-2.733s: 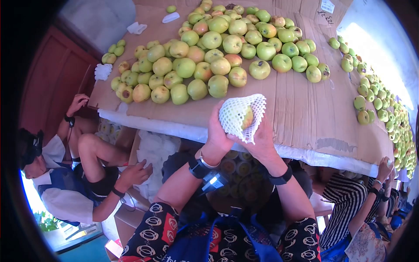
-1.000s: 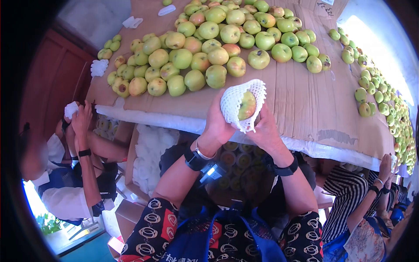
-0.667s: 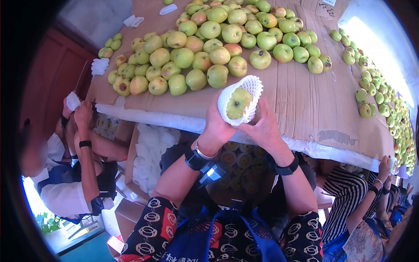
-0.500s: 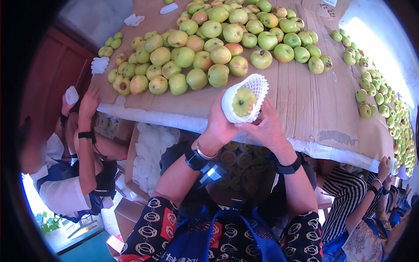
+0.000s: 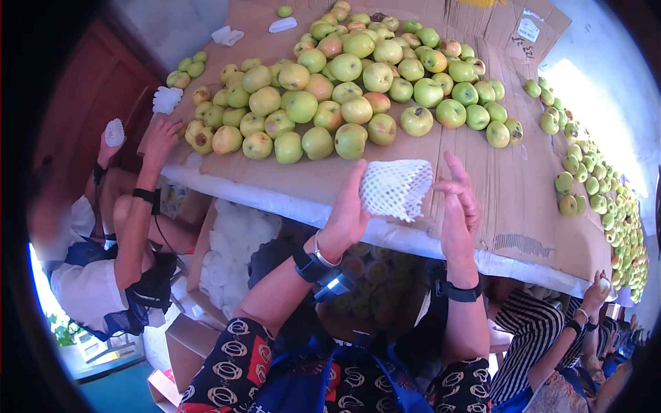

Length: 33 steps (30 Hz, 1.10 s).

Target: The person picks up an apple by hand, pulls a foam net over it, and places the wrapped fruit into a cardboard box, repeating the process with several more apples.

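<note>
A white foam net [image 5: 396, 189] wraps an apple that shows faintly through the mesh. My left hand [image 5: 350, 210] holds it from the left side, above the table's front edge. To the right of the net is my right hand [image 5: 458, 206], its fingers apart and nothing in them; a narrow gap separates it from the net. Behind both hands, green and reddish apples [image 5: 351, 108] lie in a large pile on the cardboard-covered table [image 5: 509, 186].
At left a co-worker [image 5: 103, 275] holds a netted fruit [image 5: 114, 133] and reaches to the table. Another person [image 5: 551, 337] sits at right. More apples [image 5: 599, 172] line the right side. Below are foam nets [image 5: 231, 255] in a box and packed fruit [image 5: 375, 272].
The netted apple has turned so the mesh side shows instead of the open end. My right hand has let go of it and moved right. The view has shifted slightly.
</note>
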Motion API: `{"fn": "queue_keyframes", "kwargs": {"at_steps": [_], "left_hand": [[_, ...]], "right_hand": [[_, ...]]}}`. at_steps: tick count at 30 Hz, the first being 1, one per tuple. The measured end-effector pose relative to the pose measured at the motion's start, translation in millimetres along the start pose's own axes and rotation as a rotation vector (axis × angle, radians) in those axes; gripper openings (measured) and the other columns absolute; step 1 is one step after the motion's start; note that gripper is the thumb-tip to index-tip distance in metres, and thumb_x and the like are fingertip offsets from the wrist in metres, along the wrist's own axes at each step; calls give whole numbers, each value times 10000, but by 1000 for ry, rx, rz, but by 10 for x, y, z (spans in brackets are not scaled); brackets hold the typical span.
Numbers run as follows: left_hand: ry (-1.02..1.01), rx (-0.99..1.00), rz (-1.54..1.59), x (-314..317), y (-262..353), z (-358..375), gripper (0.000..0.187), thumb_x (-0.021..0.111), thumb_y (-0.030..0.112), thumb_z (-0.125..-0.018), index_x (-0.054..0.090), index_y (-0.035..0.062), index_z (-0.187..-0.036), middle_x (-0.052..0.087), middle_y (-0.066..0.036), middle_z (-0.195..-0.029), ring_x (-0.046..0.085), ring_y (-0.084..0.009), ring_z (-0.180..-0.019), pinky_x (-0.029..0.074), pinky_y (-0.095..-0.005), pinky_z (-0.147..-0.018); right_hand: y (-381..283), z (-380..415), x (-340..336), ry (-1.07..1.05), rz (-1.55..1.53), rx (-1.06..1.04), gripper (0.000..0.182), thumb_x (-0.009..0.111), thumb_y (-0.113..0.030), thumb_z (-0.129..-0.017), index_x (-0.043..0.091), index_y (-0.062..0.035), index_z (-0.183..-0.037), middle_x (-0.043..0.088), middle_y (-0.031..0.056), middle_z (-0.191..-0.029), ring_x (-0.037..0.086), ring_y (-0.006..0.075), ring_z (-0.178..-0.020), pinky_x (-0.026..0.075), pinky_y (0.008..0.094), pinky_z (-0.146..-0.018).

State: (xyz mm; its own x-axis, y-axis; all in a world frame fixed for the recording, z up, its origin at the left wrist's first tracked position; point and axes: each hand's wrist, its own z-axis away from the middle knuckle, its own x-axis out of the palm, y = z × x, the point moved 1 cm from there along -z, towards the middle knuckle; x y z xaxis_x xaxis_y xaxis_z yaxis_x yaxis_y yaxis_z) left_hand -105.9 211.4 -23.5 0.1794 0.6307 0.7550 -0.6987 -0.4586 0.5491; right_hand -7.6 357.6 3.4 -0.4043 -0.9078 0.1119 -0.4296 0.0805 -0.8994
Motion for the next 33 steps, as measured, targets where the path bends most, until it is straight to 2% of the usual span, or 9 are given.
{"fn": "queue_keyframes", "kwargs": {"at_steps": [2,5,8,12,15,17,21,26,33], "left_hand": [[-49,19,-33,-14,-66,-1,410,391,369,-945,517,46,-1163,616,-74,-1086,594,-157,-994,465,-314,-870],[-127,50,-107,-3,-89,13,323,422,332,-941,511,66,-1101,584,-28,-1025,579,-106,-938,479,-261,-775],[-92,103,-129,65,-97,54,299,439,315,-935,523,74,-1092,581,-13,-995,574,-81,-911,475,-236,-750],[-88,112,-105,76,-79,59,290,473,300,-923,526,74,-1096,584,-12,-992,576,-81,-898,479,-241,-745],[-57,99,-121,110,-92,82,281,522,272,-902,529,71,-1098,596,-23,-974,595,-89,-842,489,-233,-708],[8,89,-182,144,-78,108,246,562,221,-876,549,67,-1068,605,-22,-923,596,-81,-766,485,-216,-646],[12,153,-328,90,-133,78,206,574,172,-857,569,55,-1026,605,-12,-855,582,-65,-718,467,-201,-602],[-10,188,-532,137,-145,112,164,601,98,-824,582,33,-974,595,-3,-820,549,-53,-721,446,-202,-603],[-131,118,-489,86,-203,123,156,602,74,-819,584,42,-970,590,-3,-840,535,-61,-738,448,-212,-633]], "right_hand": [[11,44,17,-51,151,105,270,627,-153,-817,588,-40,-1059,320,188,-1400,343,263,-1276,272,383,-1021],[206,73,32,-98,239,-44,240,620,-51,-790,596,-49,-1028,339,188,-1388,365,250,-1254,294,371,-1008],[190,96,81,-66,172,6,337,627,1,-747,577,-58,-1075,366,187,-1369,382,263,-1246,311,365,-1002],[189,81,128,-23,81,23,423,654,-22,-717,542,-64,-1122,375,183,-1363,406,273,-1229,323,357,-999],[174,83,113,-83,181,13,495,670,-45,-689,508,-63,-1155,371,177,-1365,420,270,-1220,328,362,-1001],[154,83,173,-72,84,54,522,674,-69,-663,499,-53,-1154,380,172,-1357,431,263,-1208,346,360,-988],[72,50,231,-74,280,45,525,678,-108,-652,491,-40,-1138,430,190,-1306,488,293,-1148,389,367,-946],[12,41,228,-92,518,-112,485,682,-151,-660,485,-22,-1084,553,208,-1115,585,333,-973,456,365,-843],[-35,71,228,-185,518,15,466,667,-187,-692,483,-31,-1090,577,158,-1078,600,300,-952,468,347,-816]]}}
